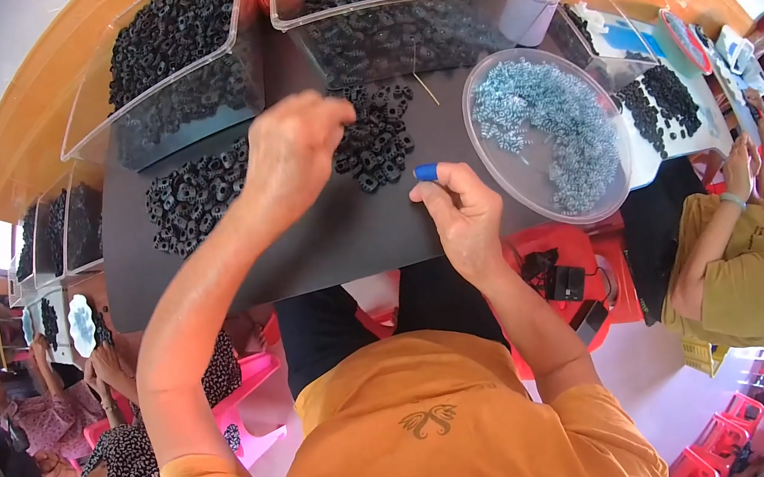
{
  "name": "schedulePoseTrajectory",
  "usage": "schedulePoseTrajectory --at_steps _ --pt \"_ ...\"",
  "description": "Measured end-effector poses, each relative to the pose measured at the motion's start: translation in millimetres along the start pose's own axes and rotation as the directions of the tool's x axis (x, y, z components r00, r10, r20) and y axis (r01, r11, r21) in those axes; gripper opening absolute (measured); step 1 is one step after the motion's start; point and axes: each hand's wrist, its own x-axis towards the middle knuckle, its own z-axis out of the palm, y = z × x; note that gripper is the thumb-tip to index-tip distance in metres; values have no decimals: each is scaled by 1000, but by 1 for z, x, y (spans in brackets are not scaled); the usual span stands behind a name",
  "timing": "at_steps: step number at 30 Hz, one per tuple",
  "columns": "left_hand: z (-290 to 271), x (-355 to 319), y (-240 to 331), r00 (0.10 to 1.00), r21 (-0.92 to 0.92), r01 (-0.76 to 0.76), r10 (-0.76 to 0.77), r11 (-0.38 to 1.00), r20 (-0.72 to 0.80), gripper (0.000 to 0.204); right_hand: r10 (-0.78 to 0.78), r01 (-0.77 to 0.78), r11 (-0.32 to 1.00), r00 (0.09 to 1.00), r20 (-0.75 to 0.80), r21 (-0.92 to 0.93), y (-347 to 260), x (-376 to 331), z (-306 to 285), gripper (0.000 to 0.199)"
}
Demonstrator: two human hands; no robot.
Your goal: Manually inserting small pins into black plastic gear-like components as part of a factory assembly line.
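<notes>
My left hand (294,148) is raised over the dark table (306,258), its fingers curled into a pinch; what they hold, if anything, is hidden. Under and beside it lie two heaps of small black ring-like plastic parts, a left heap (190,206) and a right heap (379,140). Farther right, my right hand (470,220) has thumb and index finger drawn together, with a blue cover (427,173) on one fingertip. Anything between those fingers is too small to make out. Next to it sits a round translucent tray (516,174) of small silvery-blue coiled pieces (576,145).
Along the far edge stand clear bins, one at left (95,133) and one in the middle (291,23), both holding black parts. A lilac cup (528,11) and a thin pale stick (424,84) are near them. Co-workers sit at both sides. A red stool (556,247) carries dark items.
</notes>
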Motion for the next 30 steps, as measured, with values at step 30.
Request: schedulePoseTrajectory --at_steps 30 --pt "24 -24 24 1000 -82 -22 22 996 1 17 -114 109 981 993 -24 -163 -7 -1 0 15"
